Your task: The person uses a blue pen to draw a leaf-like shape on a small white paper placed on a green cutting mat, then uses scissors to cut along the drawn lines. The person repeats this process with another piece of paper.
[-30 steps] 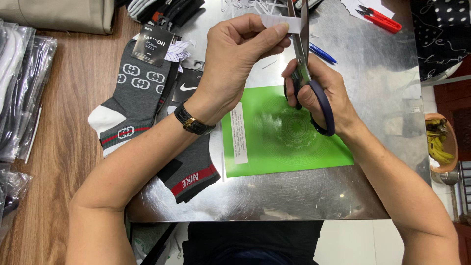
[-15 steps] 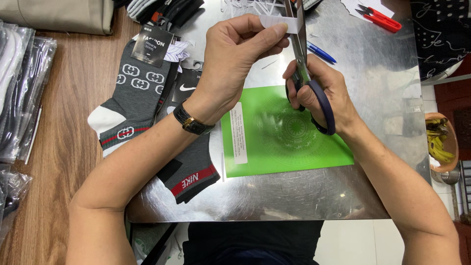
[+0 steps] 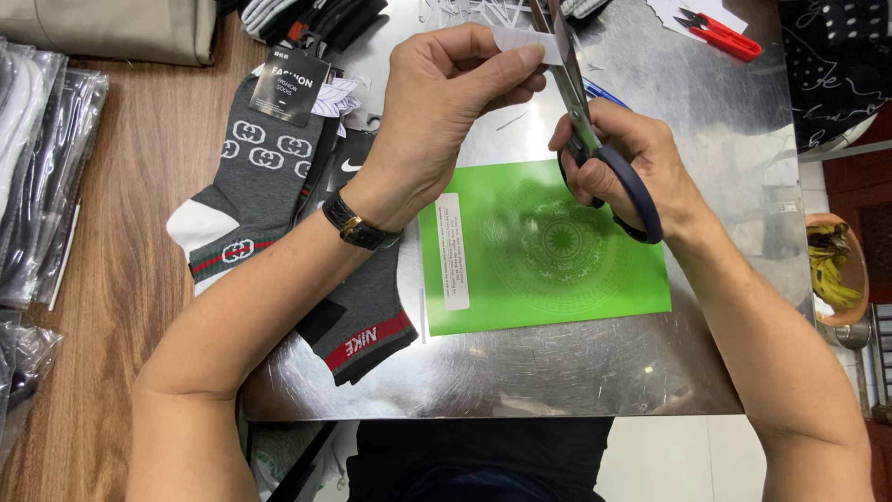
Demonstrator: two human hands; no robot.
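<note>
Left fingers: left hand [image 3: 446,112] pinching a white paper strip [image 3: 523,40] at twelve o'clock.
Right fingers: right hand [image 3: 624,158] curled through the blue handles of scissors [image 3: 578,107], blades against the strip.
Below: green sheet [image 3: 548,246] on the steel tabletop [image 3: 557,372].
Nine o'clock: grey socks [image 3: 269,177].
One o'clock: red snips [image 3: 714,30].
</note>
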